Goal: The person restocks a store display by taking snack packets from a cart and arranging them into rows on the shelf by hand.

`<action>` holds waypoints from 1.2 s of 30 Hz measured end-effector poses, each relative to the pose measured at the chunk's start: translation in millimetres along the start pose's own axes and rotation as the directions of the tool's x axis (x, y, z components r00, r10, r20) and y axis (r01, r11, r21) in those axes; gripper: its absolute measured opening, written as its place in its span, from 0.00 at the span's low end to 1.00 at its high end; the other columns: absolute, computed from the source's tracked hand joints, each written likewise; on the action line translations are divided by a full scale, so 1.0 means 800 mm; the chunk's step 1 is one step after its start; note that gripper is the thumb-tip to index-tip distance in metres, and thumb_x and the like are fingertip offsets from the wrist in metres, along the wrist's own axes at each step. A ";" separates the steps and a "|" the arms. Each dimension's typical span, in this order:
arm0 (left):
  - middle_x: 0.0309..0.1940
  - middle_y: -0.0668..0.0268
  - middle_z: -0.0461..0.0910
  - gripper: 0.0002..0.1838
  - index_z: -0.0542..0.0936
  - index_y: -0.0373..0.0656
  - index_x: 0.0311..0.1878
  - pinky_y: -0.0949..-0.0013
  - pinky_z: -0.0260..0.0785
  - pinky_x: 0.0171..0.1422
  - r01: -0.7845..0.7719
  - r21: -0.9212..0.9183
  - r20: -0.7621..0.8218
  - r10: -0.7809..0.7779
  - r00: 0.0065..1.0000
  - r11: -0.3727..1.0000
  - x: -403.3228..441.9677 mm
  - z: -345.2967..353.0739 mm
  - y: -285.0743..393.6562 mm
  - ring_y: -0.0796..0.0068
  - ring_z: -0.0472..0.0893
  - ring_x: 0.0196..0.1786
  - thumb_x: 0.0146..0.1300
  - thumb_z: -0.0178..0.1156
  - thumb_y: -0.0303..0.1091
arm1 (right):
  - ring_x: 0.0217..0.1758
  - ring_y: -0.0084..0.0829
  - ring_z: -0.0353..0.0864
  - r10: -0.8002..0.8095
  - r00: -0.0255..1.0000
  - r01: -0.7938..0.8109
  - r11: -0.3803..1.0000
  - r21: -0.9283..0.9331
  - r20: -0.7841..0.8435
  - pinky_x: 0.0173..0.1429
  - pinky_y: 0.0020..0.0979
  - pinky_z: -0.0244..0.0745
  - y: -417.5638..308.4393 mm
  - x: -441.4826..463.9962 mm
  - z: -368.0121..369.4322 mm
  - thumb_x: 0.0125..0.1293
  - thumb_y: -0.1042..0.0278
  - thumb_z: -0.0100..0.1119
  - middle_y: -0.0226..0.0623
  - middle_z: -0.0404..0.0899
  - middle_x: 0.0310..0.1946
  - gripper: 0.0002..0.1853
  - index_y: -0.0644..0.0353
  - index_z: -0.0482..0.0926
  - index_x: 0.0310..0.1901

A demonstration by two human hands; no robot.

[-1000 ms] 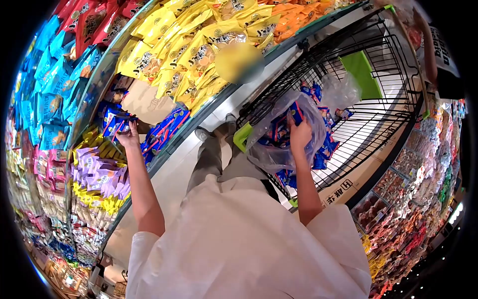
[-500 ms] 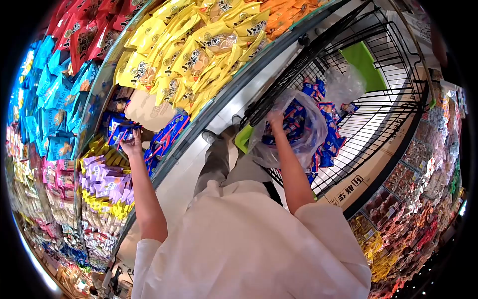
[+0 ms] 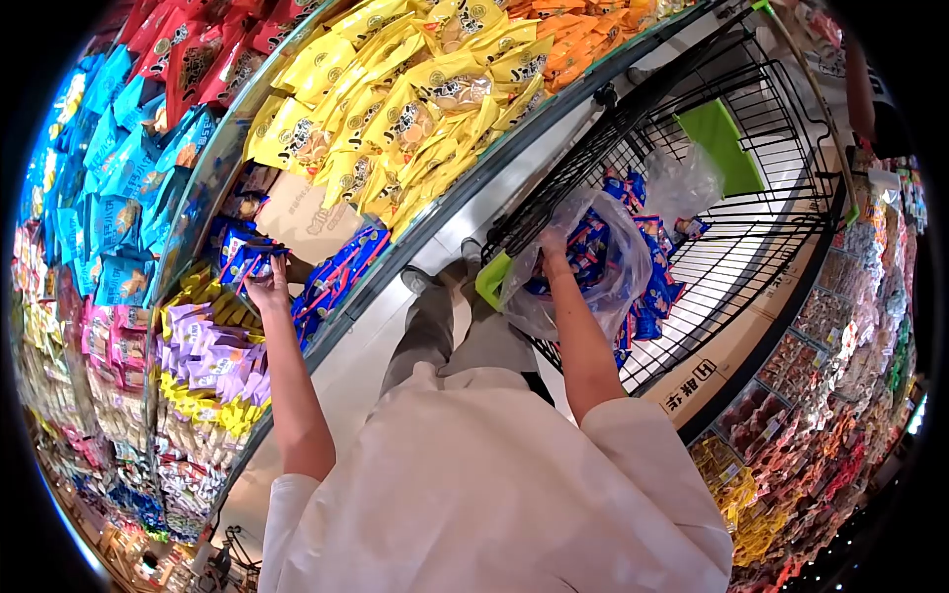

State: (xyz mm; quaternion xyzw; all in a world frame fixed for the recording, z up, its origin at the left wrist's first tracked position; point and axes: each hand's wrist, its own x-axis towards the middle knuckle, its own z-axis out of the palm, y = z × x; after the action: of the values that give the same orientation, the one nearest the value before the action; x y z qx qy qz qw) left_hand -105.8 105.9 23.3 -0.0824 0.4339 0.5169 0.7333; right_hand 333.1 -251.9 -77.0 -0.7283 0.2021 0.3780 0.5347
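My left hand (image 3: 267,287) is closed around a blue snack packet (image 3: 247,262) in the display bin, beside the bare cardboard bottom (image 3: 314,219). More blue packets (image 3: 341,275) lean in a row to the right of this hand. On the other side, my right hand (image 3: 554,253) is at the near rim of a clear plastic bag (image 3: 633,237), its fingers closed on the film and partly hidden. Blue packets (image 3: 595,242) fill the bag, which rests in a black wire shopping cart (image 3: 732,282).
Loose blue packets (image 3: 652,321) lie in the cart near a green plastic panel (image 3: 720,148). Yellow bags (image 3: 405,109) are piled beyond the bin, with light-blue bags (image 3: 124,203) and purple packets (image 3: 213,346) around it. A dark rail (image 3: 435,203) edges the display.
The view has shifted slightly, moving the shelves a little right and down. Both hands stay nearly where they were, the left still with the blue packet, the right still at the bag.
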 end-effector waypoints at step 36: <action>0.41 0.65 0.73 0.21 0.71 0.45 0.45 0.58 0.59 0.58 -0.322 -0.092 -0.219 0.296 0.930 0.942 -0.114 0.045 -0.087 0.71 0.70 0.52 0.66 0.39 0.51 | 0.39 0.23 0.73 0.293 0.219 0.667 0.651 -0.362 0.931 0.49 0.24 0.67 -0.169 -0.377 0.395 0.42 0.78 0.63 0.32 0.76 0.35 0.20 0.62 0.72 0.41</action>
State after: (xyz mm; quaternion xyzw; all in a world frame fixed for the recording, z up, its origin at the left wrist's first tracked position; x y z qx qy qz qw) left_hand -36.3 32.5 88.4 -0.1113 0.4800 0.6414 0.5880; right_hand 130.7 56.3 193.7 -0.4992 -0.4394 0.7040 0.2492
